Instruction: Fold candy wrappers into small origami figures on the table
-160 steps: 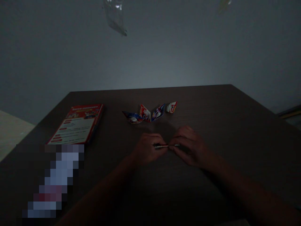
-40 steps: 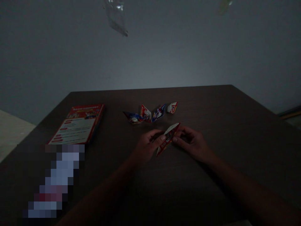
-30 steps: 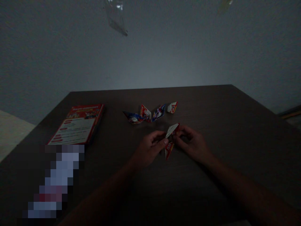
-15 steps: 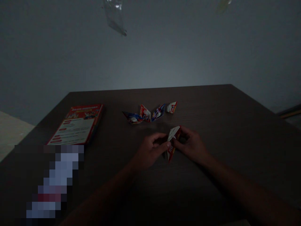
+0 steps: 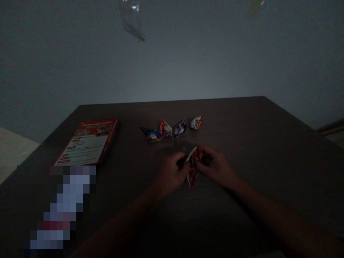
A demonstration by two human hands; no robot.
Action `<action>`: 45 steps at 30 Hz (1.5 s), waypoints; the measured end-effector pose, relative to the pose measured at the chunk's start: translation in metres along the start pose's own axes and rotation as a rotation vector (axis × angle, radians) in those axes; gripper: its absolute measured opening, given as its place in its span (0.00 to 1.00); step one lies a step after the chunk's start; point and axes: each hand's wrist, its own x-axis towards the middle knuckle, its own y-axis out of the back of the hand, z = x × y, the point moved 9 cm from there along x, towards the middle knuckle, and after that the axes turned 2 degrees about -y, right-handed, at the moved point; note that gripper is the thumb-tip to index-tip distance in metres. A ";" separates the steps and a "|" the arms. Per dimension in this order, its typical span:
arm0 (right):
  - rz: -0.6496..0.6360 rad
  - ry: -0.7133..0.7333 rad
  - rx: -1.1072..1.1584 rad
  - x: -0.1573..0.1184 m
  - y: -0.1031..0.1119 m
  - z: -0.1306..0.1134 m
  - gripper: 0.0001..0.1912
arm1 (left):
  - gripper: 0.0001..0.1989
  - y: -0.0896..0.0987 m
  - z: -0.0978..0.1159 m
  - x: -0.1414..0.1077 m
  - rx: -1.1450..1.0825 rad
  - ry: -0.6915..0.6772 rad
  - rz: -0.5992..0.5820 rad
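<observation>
Between my two hands is a folded paper piece (image 5: pixel 192 176), red and white with pointed ends, held above the dark table. My left hand (image 5: pixel 172 173) pinches its left side with thumb and fingers. On the other side, my right hand (image 5: pixel 216 165) grips it, the thumb pressed near its middle. Just beyond my hands lie several similar folded papers: a blue one (image 5: pixel 152 134) at the left, a red and white one (image 5: pixel 166 129) touching it, another blue one (image 5: pixel 181 129), and a small white and red one (image 5: pixel 196 122) slightly apart.
A red and white printed box or book (image 5: pixel 86 143) lies on the left of the dark wooden table (image 5: pixel 242 122). A pixelated patch (image 5: pixel 64 204) covers the lower left. Behind the table stands a grey wall (image 5: pixel 188 53), with a clear plastic bag (image 5: pixel 131 19) against it.
The folded paper in my hands has turned a little and shifted slightly left and down. My right thumb and fingers have moved left with it. The papers on the table stay put.
</observation>
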 end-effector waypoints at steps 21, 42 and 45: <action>-0.058 -0.114 -0.082 0.000 -0.006 0.010 0.04 | 0.08 0.002 -0.006 0.001 0.075 0.052 0.040; -0.040 -0.120 0.261 -0.001 -0.007 0.008 0.11 | 0.12 -0.017 -0.019 0.001 -0.819 0.307 -0.119; -0.055 -0.138 0.282 -0.001 -0.009 0.009 0.11 | 0.11 -0.019 -0.017 -0.001 -0.890 0.316 -0.116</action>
